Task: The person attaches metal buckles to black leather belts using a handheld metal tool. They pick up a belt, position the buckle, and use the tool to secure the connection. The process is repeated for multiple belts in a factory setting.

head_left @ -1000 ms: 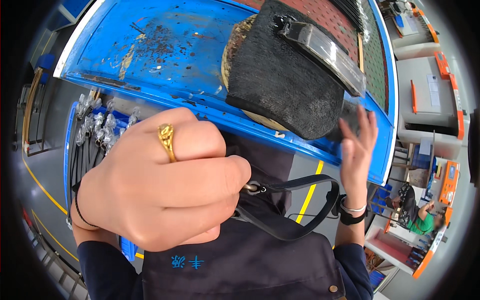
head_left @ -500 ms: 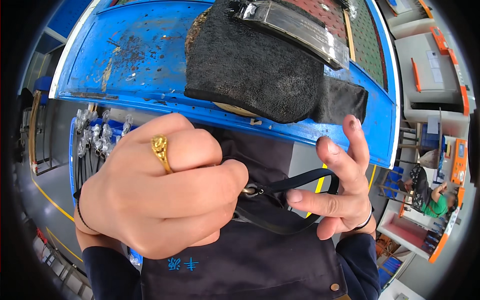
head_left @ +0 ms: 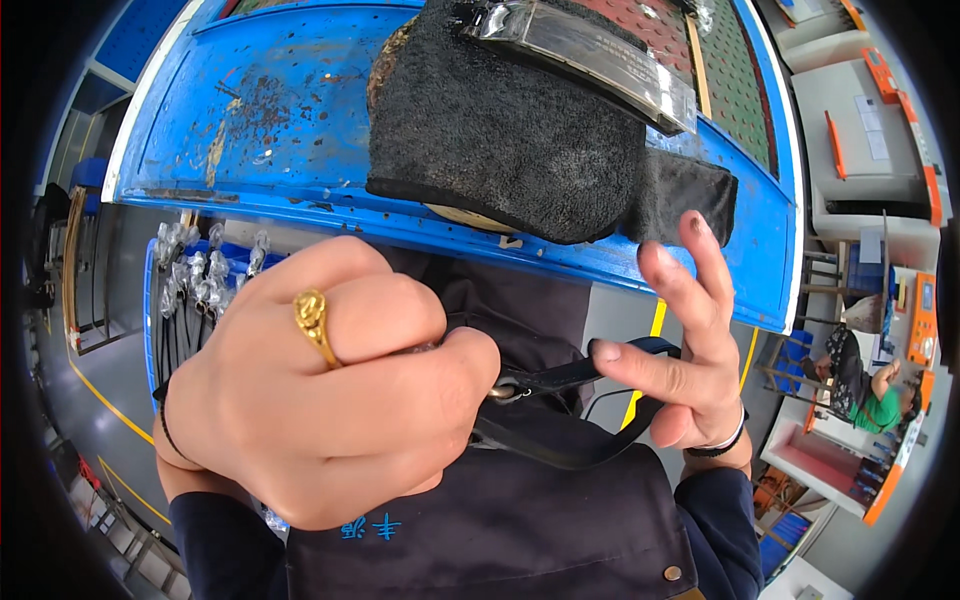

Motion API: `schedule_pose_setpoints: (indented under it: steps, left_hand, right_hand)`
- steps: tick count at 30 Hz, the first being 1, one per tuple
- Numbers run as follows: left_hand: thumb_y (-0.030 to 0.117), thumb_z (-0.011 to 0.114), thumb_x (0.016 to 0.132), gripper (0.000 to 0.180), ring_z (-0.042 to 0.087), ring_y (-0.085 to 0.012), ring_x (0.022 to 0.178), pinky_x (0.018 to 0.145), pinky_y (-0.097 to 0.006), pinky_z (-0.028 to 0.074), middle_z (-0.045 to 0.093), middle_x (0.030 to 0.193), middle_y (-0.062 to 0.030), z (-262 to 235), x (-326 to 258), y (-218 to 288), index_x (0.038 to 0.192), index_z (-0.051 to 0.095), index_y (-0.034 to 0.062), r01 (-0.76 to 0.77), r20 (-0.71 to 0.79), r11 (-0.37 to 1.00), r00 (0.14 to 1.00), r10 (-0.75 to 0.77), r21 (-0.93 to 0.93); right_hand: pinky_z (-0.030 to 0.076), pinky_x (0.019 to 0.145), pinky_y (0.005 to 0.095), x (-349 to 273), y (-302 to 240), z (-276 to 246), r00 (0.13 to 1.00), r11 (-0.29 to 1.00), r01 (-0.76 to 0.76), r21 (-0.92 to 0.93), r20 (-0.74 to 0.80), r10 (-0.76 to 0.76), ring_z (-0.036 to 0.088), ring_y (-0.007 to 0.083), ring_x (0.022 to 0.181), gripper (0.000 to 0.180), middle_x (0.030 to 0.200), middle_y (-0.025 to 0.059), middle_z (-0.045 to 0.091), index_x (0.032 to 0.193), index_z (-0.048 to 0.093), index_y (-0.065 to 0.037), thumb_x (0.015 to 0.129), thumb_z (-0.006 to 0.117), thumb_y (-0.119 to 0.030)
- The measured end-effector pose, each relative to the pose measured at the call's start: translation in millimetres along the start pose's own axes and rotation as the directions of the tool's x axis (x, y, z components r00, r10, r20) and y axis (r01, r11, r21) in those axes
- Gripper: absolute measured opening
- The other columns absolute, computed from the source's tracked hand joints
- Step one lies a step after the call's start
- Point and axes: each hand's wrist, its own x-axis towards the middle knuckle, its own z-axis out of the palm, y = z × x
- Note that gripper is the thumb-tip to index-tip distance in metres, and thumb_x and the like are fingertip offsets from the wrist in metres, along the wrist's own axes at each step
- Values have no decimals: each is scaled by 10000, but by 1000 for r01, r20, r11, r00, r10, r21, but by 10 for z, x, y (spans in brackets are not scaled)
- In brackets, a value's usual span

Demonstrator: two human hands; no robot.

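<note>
In front of my dark apron, a thin black strap bends into a loop. My left hand is closed in a fist on its near end, and what lies inside the fist is hidden. A small brass-coloured metal ring pokes out beside the thumb. To the right, my right hand has its fingers spread. One fingertip touches or hovers by the strap's upper run, and the loop's far end passes behind these fingers.
Beyond my hands stands a blue worktable with worn paint. A black fuzzy cloth on it carries a clear plastic case. Left, a blue crate holds several plastic-wrapped black straps. A person in green sits far right.
My right hand has shifted slightly right, its fingertip sliding a little along or off the strap. My left hand keeps its grip, lowered slightly.
</note>
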Motion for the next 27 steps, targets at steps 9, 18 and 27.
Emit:
schedule_pose_setpoints:
  steps: [9, 18, 27]
  left_hand:
    - [230, 624, 631, 205, 512, -186, 615, 492, -307, 341, 615, 779, -49, -51, -60, -55, 570, 565, 44, -98, -72, 991, 992, 104, 86]
    - [180, 616, 624, 100, 522, -176, 622, 533, -317, 382, 610, 776, -9, -97, -103, -19, 589, 594, 88, 99, 6, 994, 995, -99, -36]
    - [166, 606, 585, 76, 518, -174, 617, 548, -316, 385, 609, 773, -4, -63, -107, -59, 611, 613, 94, 117, 50, 990, 992, -113, -74]
  right_hand:
    - [134, 1072, 496, -70, 592, 68, 893, 904, -364, -225, -360, 270, 244, 361, 1332, 462, 1367, 175, 400, 1179, 601, -120, 950, 329, -416]
    - [101, 1065, 537, -144, 582, 115, 902, 732, -432, -527, -262, 344, 205, 362, 1346, 346, 1418, 123, 344, 1129, 628, -90, 905, 475, -305]
    - [162, 1072, 494, 21, 53, -78, 983, 994, -106, -38, -156, 99, 231, 411, 1328, 517, 1347, 223, 406, 959, 702, -114, 915, 370, -509]
